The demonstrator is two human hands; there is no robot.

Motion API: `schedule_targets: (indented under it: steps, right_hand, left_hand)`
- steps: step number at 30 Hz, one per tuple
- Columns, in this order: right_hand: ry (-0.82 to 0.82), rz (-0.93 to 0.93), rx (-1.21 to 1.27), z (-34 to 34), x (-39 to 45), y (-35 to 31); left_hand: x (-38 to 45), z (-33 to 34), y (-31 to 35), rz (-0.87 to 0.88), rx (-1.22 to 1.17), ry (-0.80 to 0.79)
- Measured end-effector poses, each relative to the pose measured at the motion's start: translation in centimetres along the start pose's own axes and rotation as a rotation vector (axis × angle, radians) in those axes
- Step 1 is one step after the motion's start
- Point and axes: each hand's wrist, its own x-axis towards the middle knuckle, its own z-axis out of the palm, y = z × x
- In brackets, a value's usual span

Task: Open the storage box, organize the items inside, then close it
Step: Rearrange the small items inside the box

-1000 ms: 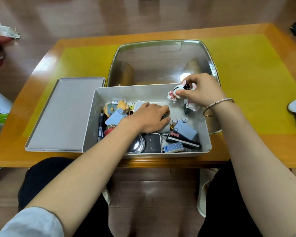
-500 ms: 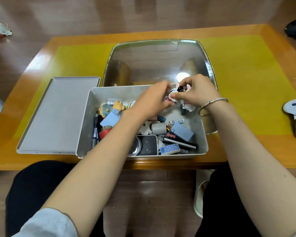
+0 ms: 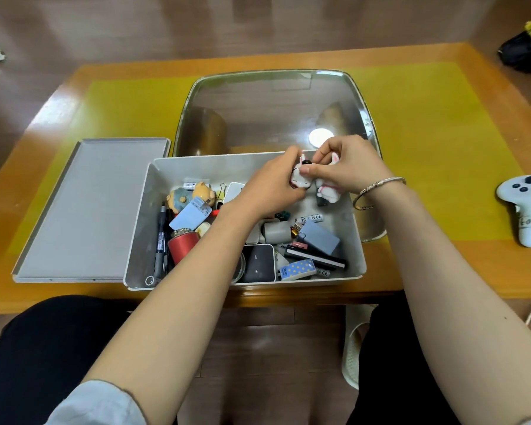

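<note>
Both the left hand (image 3: 269,187) and the right hand (image 3: 348,168) pinch a small white rabbit figure (image 3: 302,176) above the open storage box (image 3: 141,231). The box's lid (image 3: 86,210) lies just beside it on the counter (image 3: 442,142).

- Storage box (image 3: 141,240): pale grey, open, at the table's near edge, crowded with small items.
- Lid (image 3: 89,210): grey, off, lying flat just left of the box.
- White rabbit figurines (image 3: 327,191): upright at the box's far right corner.
</note>
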Motion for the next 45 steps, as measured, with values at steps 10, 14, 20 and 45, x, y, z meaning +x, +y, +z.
schedule_targets:
  steps: [10,14,20,45]
  right_hand:
    - [0.066,0.143,0.162,-1.7,-0.2,0.3]
    - [0.012,0.127,0.096,-1.6,-0.3,0.1]
    - [-0.007,0.021,0.096,-1.8,-0.5,0.4]
    - [0.067,-0.077,0.047,-2.0,-0.1,0.9]
  left_hand:
    - [0.1,0.2,-0.9,-0.031,0.227,0.038]
    - [0.2,0.6,-1.0,-0.015,0.317,0.066]
    - [-0.2,0.7,-1.3,-0.039,0.314,0.076]
    - [0.2,0.7,-1.1,-0.023,0.372,0.252]
